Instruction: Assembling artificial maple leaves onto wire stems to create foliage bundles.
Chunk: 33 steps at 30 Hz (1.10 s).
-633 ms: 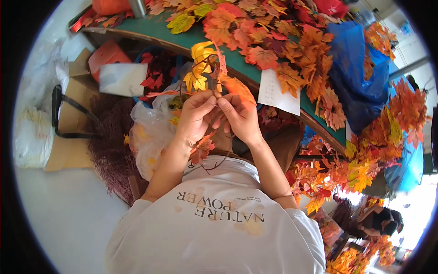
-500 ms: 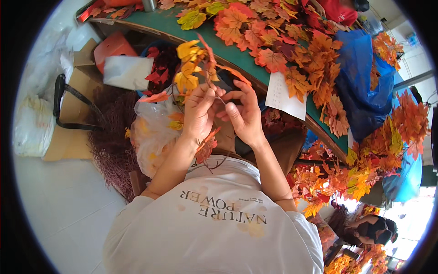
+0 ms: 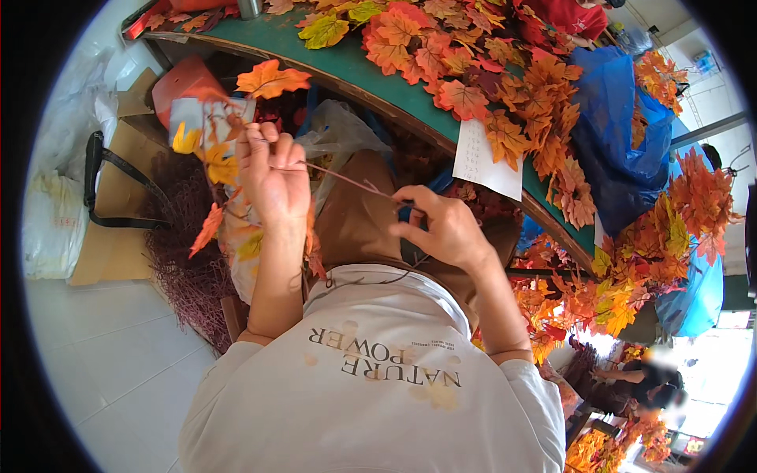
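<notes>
My left hand (image 3: 272,177) is closed around the thin brown stem of an artificial maple leaf garland (image 3: 272,80). Orange and yellow leaves of it fan out beyond and beside my fingers, somewhat blurred. From that hand the bare stem (image 3: 347,180) runs taut to my right hand (image 3: 445,229), whose thumb and curled fingers pinch it at the far end. A loose stretch of brown stem (image 3: 371,281) loops across my shirt hem, with a few leaves hanging by my left forearm.
A green table (image 3: 315,59) ahead carries heaped autumn leaves (image 3: 465,98), a paper sheet (image 3: 489,162) and a blue bag (image 3: 619,142). Dark red twigs (image 3: 185,236), a cardboard box (image 3: 110,244) and plastic bags stand left. Other people work at far right and behind the table.
My hands have drawn apart: the left moved left with the leaves, the right moved down and right. The stem between them is now stretched out.
</notes>
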Tool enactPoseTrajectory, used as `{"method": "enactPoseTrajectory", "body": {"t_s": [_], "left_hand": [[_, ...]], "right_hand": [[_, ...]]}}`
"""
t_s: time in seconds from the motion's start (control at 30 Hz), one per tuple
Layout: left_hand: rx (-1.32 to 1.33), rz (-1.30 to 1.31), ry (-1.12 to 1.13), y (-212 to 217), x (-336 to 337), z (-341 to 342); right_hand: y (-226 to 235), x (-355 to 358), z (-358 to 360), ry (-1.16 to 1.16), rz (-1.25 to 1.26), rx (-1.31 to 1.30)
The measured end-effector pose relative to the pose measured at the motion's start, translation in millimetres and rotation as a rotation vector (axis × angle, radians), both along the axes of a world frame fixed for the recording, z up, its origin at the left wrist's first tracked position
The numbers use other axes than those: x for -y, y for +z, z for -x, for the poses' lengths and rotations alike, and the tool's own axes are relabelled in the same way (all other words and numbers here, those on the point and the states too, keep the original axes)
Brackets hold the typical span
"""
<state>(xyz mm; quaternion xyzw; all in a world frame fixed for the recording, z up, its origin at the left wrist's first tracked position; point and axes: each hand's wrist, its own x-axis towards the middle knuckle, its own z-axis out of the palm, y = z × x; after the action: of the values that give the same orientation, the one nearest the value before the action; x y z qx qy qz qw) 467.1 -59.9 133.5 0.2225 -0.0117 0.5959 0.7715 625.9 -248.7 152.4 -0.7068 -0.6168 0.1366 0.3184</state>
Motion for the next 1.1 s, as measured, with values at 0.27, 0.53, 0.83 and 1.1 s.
{"method": "enactPoseTrajectory", "body": {"t_s": [0.27,0.53,0.83,1.1], "left_hand": [[0.032,0.081,0.028,2.2,-1.0,0.2],[-0.014,0.266,-0.357,-26.7,37.0,-39.5],[-0.005,0.134,-0.533,-38.1,44.6,-52.3],[-0.078,0.165,-0.657,-44.3,57.2,-51.6]], "right_hand": [[46.9,38.8,-51.7,0.392,0.164,-0.094],[18.9,-56.3,-189.7,-0.401,-0.339,0.492],[11.8,-111.1,-245.1,-0.604,-0.046,0.284],[26.4,-100.1,-233.9,-0.525,-0.962,-1.125]]}}
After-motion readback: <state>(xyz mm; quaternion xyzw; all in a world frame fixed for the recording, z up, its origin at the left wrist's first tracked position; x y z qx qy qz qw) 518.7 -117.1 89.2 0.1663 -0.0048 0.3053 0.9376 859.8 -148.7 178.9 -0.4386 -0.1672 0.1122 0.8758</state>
